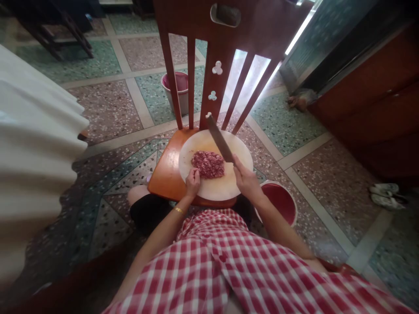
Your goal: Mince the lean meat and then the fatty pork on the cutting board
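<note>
A flattened mound of minced meat (208, 164) lies on a round, pale cutting board (216, 190). The board rests on the seat of a wooden chair (165, 170). My right hand (245, 178) grips a cleaver (220, 140) by its handle at the board's right side. Its broad blade is raised over the board and points up and away to the left. At the meat's near left edge is my left hand (193, 182), its fingers curled closed. Whether anything is pinched in them is hidden.
The chair's slatted back (218, 48) rises behind the board. A red-lined bucket (279, 203) stands close to my right forearm, and another bin (178, 89) is behind the chair. White cloth (36, 144) hangs at left; shoes (386, 195) lie on the floor at right.
</note>
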`<state>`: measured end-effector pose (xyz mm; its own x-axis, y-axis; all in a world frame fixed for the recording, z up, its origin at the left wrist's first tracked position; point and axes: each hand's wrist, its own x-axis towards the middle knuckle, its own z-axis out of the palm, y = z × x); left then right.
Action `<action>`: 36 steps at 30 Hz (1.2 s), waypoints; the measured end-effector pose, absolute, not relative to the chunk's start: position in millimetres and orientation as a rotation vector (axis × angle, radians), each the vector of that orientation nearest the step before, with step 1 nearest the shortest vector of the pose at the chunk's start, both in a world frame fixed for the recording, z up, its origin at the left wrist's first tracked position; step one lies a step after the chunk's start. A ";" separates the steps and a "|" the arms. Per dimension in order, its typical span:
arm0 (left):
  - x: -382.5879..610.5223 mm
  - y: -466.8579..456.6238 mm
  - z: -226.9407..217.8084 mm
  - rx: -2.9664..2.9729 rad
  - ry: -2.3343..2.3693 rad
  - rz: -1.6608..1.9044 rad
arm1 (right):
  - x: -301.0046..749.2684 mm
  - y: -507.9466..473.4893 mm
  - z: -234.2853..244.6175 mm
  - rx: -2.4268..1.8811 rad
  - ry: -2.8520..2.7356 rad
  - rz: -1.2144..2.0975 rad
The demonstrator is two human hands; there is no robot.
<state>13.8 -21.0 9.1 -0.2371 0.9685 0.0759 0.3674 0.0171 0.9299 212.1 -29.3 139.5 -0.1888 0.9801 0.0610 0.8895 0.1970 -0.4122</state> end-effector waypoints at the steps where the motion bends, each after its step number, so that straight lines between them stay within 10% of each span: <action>1: 14.1 -20.8 8.5 1.381 1.666 1.216 | 211.8 -29.9 137.8 -1.792 -2.156 0.393; 36: 14.6 -19.3 6.0 1.421 1.669 1.158 | 215.6 -29.2 128.4 -1.801 -2.125 0.457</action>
